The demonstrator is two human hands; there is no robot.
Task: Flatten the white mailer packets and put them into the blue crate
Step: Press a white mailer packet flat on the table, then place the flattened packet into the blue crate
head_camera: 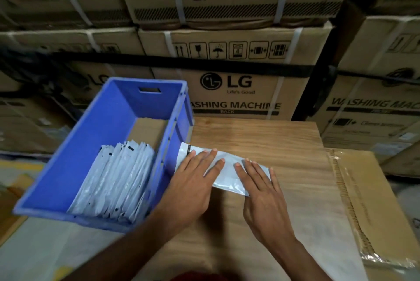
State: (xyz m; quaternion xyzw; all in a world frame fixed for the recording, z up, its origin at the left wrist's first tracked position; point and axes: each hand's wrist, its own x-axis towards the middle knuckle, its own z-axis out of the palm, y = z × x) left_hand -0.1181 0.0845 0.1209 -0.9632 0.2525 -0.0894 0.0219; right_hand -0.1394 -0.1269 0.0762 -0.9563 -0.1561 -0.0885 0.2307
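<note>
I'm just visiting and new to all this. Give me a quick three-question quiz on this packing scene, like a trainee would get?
1. True or false: both hands lie flat on the white mailer packet on the wooden table.
2. Where do the finished packets stand in the blue crate? A) at the near end B) at the far end C) spread over the whole floor
3. Fill in: the crate sits to the ___ of the packet being pressed.

Key
1. True: the left hand and right hand press it with straight fingers.
2. A
3. left
</note>
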